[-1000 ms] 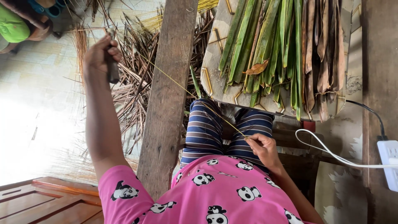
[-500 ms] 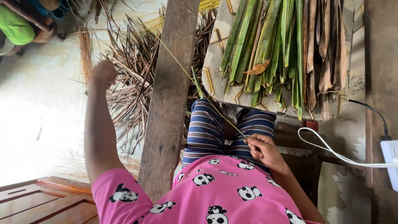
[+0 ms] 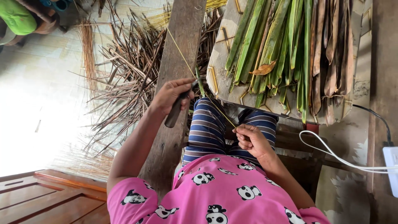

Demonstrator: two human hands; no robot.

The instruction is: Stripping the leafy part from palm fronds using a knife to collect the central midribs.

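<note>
Long green and brown palm leaves [image 3: 290, 54] lay on a patterned board [image 3: 219, 79]; a white cable [image 3: 331, 153] ran beside.

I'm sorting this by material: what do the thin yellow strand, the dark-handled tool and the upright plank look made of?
Thin yellow strand: seemingly a stripped leaf midrib, smooth, pale, stiff. Dark-handled tool in the left hand: handle matte, wood or plastic, unclear; blade hidden. Upright plank: bare weathered wood, grey, grain showing.
</note>
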